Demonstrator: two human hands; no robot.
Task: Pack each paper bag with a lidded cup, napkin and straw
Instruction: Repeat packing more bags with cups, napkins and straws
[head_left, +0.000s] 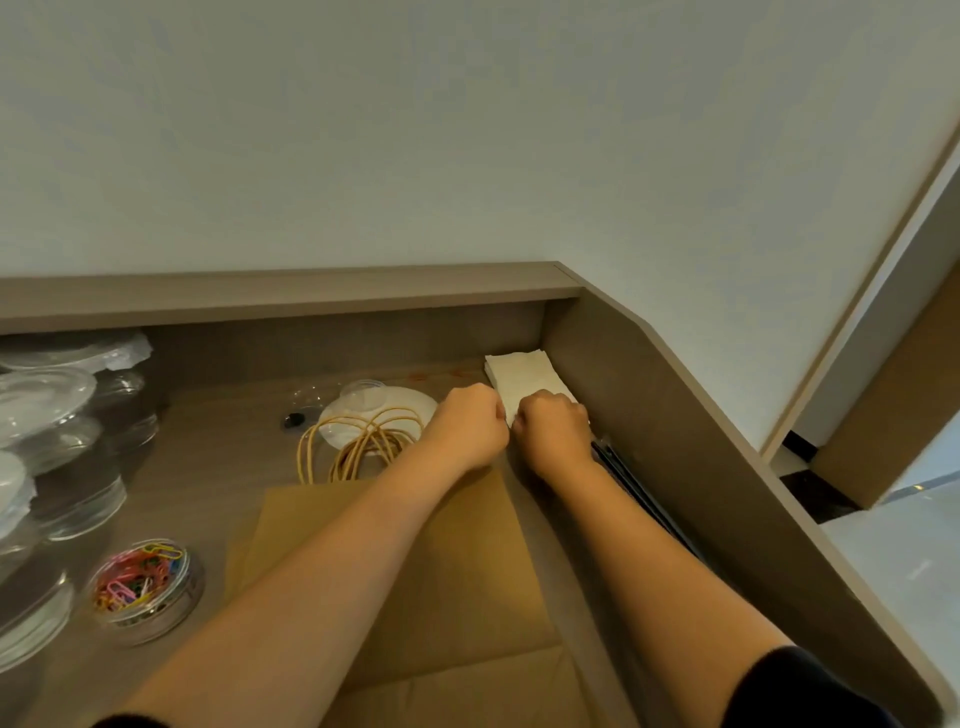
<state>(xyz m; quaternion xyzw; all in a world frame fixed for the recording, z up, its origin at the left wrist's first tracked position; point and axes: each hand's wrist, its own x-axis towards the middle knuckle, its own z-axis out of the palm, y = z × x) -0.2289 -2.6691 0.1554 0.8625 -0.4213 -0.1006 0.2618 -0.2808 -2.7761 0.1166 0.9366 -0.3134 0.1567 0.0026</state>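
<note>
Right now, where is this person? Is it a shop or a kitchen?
Probably a drink counter in a shop or café, though I can't be sure. A stack of napkins, clear lids piled up and flat paper bags lie on a walled counter, ready for packing takeaway orders.

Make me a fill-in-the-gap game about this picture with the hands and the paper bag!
1. Both hands, left hand and right hand, reach the white stack of ____ in the far right corner.
2. The flat paper bag is ____ in colour.
3. The round clear tub holds colourful paper ____.
4. The paper bag lies ____ the person's forearms.

Missing words: napkins; brown; clips; under
</note>
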